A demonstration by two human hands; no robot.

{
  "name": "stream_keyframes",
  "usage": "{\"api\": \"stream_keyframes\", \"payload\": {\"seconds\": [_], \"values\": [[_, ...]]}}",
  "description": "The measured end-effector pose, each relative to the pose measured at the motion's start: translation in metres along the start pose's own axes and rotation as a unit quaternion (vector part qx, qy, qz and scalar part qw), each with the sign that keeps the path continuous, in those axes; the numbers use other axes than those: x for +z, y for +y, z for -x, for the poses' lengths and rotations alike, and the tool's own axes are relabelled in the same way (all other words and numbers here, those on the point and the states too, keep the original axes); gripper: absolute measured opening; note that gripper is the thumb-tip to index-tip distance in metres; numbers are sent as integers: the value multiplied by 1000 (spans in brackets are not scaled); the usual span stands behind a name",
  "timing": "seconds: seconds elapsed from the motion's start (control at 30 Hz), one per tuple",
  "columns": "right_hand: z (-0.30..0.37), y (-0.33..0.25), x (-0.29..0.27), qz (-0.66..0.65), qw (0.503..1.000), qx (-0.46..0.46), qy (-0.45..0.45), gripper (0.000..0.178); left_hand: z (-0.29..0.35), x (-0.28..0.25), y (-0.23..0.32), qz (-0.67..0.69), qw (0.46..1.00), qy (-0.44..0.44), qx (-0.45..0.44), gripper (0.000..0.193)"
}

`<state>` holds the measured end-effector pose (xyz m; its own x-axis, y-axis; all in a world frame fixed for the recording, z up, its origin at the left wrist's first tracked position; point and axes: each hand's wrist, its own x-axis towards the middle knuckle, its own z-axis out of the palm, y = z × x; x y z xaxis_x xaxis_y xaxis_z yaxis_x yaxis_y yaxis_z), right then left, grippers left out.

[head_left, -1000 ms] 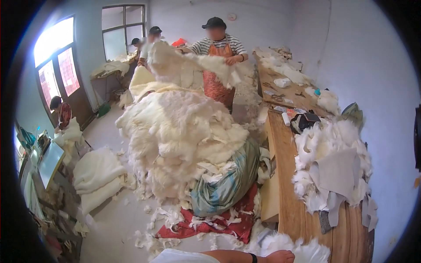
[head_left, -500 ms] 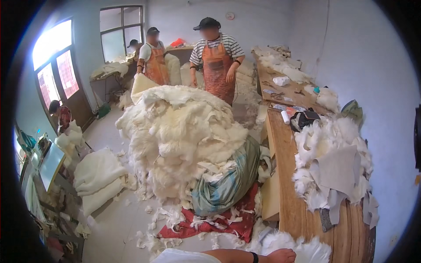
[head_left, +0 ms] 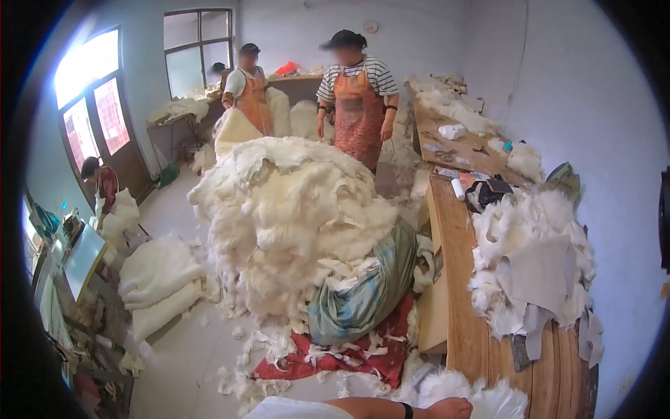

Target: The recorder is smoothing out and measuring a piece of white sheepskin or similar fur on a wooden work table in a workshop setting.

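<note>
Lowered since a second ago, beyond the fleece heap [head_left: 289,216], are a co-worker's hands [head_left: 386,131]. Near right, we see our left hand [head_left: 449,408] against white fur [head_left: 494,401] beside the wooden desk [head_left: 546,384], fingers curled; whether they clamp it, we cannot tell.

No lettering legible (wall clock [head_left: 371,27] too small).
</note>
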<state>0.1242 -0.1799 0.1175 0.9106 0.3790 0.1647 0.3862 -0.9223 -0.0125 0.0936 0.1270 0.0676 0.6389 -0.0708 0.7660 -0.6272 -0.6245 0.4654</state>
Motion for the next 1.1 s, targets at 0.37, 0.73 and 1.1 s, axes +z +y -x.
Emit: {"api": "stream_keyframes", "payload": {"seconds": [0.37, 0.73, 1.1], "values": [[-1, -5, -5, -35, 998, -22, 39, 51, -4, -5, 3, 1, 1000, 4, -2, 19], [-1, -2, -3, -30, 998, -37, 52, 51, 0, 2, -1, -25, 1000, 2, 3, 19], [-1, -2, -2, -28, 998, -23, 54, 50, 1, 3, -2, -4, 1000, 11, 4, 21]]}}
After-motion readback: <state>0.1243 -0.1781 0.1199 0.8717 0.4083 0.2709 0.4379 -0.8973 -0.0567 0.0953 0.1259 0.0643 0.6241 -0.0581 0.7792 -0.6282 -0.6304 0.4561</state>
